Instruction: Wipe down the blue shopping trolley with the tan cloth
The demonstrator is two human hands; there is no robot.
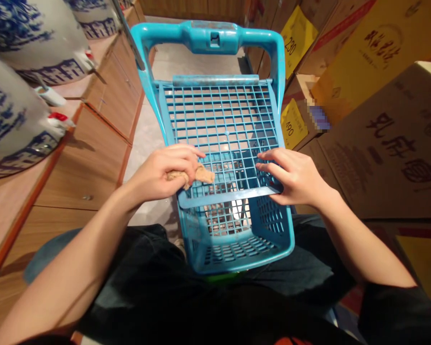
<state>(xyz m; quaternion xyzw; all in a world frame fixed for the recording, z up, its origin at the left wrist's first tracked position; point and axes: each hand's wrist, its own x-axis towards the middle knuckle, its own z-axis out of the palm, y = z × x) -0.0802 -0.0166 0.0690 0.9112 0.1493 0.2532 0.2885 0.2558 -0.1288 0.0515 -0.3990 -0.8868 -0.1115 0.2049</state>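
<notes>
A blue plastic shopping basket (237, 263) with a large loop handle (211, 40) stands between my legs. Its hinged grid panel (233, 195) lies tilted over the far part of the basket opening. My left hand (165, 170) is closed around a crumpled tan cloth (205, 174), pressed against the panel's near left corner. At the near right corner, my right hand (296, 175) grips the panel, fingertips on the bars and thumb near the front edge. Through the grid the basket floor shows, with a bright white patch I cannot make out.
On the left, big white jars with blue patterns (28, 33) stand on wooden cabinets (89, 163). Stacked cartons (391, 148) line the right side, with yellow price signs (293, 125) on them. A pale tiled floor (183, 67) runs between the two sides.
</notes>
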